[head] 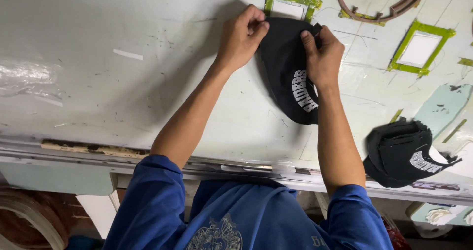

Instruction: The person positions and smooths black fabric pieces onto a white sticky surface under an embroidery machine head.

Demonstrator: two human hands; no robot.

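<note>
We see both hands on a black cap (288,77) lying near the worktop's (123,82) far edge. Left hand (240,38) pinches its rim; right hand (322,55) grips the opposite side. Second black cap (401,154) sits at the near edge; nothing visible inside either.

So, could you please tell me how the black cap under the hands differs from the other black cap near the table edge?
The held cap is pinched at its far edge by the left hand and right hand; the second cap lies untouched. The held cap lies flattened mid-table, while the second cap sits rumpled at the table's near edge. Both are black with white lettering.
</note>
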